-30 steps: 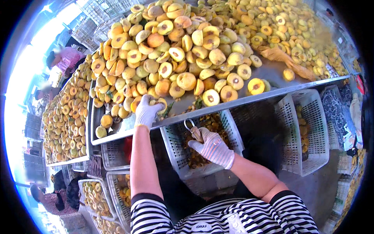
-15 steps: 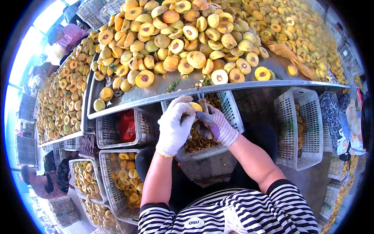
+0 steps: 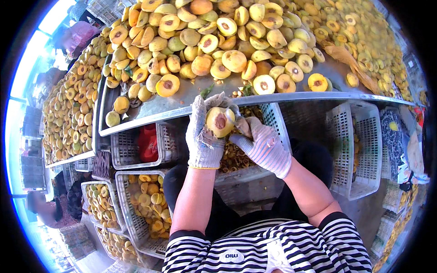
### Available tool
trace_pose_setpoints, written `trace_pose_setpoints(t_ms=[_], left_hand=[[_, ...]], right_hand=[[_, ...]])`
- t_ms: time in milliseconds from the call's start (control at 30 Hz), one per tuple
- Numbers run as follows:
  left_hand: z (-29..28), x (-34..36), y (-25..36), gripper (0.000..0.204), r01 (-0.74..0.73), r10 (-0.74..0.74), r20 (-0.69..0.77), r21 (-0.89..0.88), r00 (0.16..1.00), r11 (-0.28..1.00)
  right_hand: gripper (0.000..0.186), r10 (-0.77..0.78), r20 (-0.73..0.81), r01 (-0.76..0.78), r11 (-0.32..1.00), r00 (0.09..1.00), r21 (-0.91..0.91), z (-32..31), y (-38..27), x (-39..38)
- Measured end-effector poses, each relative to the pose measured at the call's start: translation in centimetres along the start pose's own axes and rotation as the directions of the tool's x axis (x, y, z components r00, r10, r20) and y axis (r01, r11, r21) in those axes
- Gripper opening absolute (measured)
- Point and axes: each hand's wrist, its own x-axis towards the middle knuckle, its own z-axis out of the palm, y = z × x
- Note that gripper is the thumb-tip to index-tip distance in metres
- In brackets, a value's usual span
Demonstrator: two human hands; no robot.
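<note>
In my gloved left hand (image 3: 202, 136) rests a peach half (image 3: 221, 122), its cut face with the brown pit turned up. The fingers curl round its far side. My right hand (image 3: 264, 140), in a striped knit glove, is closed at the right edge of the fruit. What its fingers grip is mostly hidden, with only a thin pale edge showing by the fruit. Both hands are over a white crate (image 3: 275, 125) holding peach scraps (image 3: 234, 159), just in front of the metal-edged table (image 3: 182, 111).
Halved peaches (image 3: 195, 41) are heaped on the table. Crates of peach halves (image 3: 152, 204) stand at my left, near a crate with a red bag (image 3: 148, 143). Another white crate (image 3: 364, 150) stands at right. Other people (image 3: 50, 209) sit at far left.
My left hand has turned palm up, bringing the peach half's cut face and pit into view. My right hand has shifted slightly right and nearer, and the metal tool seen by it earlier is now mostly hidden.
</note>
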Motion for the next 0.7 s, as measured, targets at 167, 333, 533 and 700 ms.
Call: trace_pose_setpoints(t_ms=[167, 333, 533, 700], left_hand=[[0.4, -0.1, -1.2, 0.046, 0.056, -0.060, 0.057, 0.067, 0.997, 0.996], [1.1, -0.5, -1.7, 0.047, -0.044, 0.054, -0.035, 0.238, 0.998, 0.970], [1.5, -1.6, -1.6, 0.051, -0.188, 0.211, 0.037, 0.615, 0.977, 0.765], [2.0, -1.1, 0.2, 0.042, -0.391, 0.169, 0.355, 0.782, 0.919, 0.485]], right_hand=[[0.033, 0.025, 0.171, 0.013, 0.976, 0.985, -0.219, 1.3, 1.3, -0.6], [0.033, 0.053, 0.266, -0.008, 0.985, 0.962, -0.170, 0.7, 1.1, -1.1], [0.033, 0.063, 0.346, -0.038, 0.996, 0.936, -0.078, 1.6, 1.9, -1.7], [0.026, -0.235, 0.338, 0.268, 0.962, 0.912, -0.055, 2.3, 3.4, -2.7]])
